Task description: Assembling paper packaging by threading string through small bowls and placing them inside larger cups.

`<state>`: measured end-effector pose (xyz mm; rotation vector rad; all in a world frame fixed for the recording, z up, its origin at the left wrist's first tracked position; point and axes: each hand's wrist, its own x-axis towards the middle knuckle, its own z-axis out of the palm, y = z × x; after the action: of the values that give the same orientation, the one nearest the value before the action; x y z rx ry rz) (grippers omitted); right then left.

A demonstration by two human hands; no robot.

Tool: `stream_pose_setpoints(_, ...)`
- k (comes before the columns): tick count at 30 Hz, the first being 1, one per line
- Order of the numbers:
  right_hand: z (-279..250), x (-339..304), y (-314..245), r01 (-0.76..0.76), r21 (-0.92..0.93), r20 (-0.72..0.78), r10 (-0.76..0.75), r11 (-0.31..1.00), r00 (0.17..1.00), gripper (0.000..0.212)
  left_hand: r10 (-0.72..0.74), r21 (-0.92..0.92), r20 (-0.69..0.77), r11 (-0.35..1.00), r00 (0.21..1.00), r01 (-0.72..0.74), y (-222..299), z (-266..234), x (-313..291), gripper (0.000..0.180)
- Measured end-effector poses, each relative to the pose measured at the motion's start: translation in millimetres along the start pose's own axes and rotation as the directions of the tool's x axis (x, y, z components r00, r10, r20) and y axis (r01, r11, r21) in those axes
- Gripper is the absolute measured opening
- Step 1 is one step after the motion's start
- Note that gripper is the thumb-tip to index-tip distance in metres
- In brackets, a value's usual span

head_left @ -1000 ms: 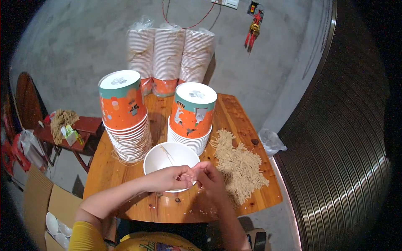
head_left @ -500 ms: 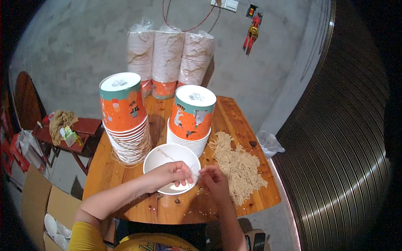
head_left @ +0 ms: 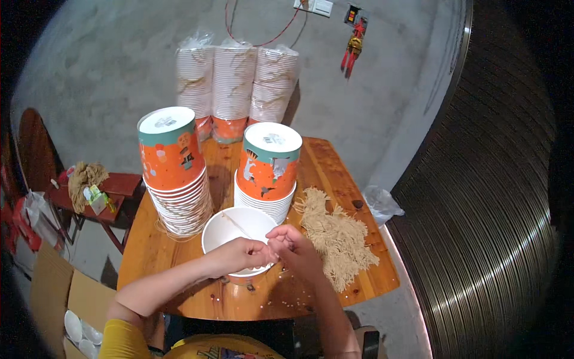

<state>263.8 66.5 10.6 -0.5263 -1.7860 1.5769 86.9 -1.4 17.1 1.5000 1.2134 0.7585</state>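
Observation:
A white-lined paper bucket (head_left: 222,234) stands mouth up near the front of the table. A thin tan string (head_left: 234,222) runs from its far rim across the mouth to my hands. My left hand (head_left: 251,253) is closed in a pinch on this string over the near right rim. My right hand (head_left: 297,254) meets it from the right, fingers curled together around the string's end; the exact grip is partly hidden. To the right lies a pile of cut tan strings (head_left: 338,239).
Behind the bucket are two upside-down stacks of orange-and-green buckets, the left stack (head_left: 173,149) wrapped in string and the right stack (head_left: 269,167). Plastic-wrapped bucket stacks (head_left: 233,84) stand by the wall. A cardboard box (head_left: 89,293) and a red bench (head_left: 122,182) are at left.
My right hand has moved left and slightly up, so its fingers now meet the left hand's. The left hand has turned a little, knuckles up. The whole view has shifted slightly.

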Motion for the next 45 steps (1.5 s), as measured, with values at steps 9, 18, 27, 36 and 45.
stream_pose_setpoints(9, -20, -10, 30, 0.069, -0.02, -0.107, -0.071, 0.997, 0.992, 0.013, -0.115, -0.158, 0.037, 0.98, 0.993, 0.119, -1, 2, 4, 0.022)
stream_pose_setpoints(18, -21, -25, 27, 0.433, -0.618, 0.129, -0.458, 0.656, 0.879, 0.033, -0.076, -0.127, 0.006, 0.989, 0.997, 0.076, 0, 3, 4, 0.02)
stream_pose_setpoints(27, -19, -34, 22, 0.455, -0.666, 0.174, -0.47, 0.591, 0.865, 0.03, -0.054, -0.151, 0.018, 0.987, 0.998, 0.056, 0, 4, 3, 0.02)
stream_pose_setpoints(36, -17, -32, 20, 0.489, -0.689, 0.186, -0.521, 0.536, 0.833, 0.014, 0.019, 0.017, 0.022, 1.0, 1.0, -0.02, -3, 9, 3, 0.023)
stream_pose_setpoints(45, 7, -41, 20, 0.347, -0.669, 0.039, -0.435, 0.658, 0.899, 0.014, -0.106, -0.215, 0.011, 0.971, 0.994, 0.106, -8, 5, 7, 0.015)
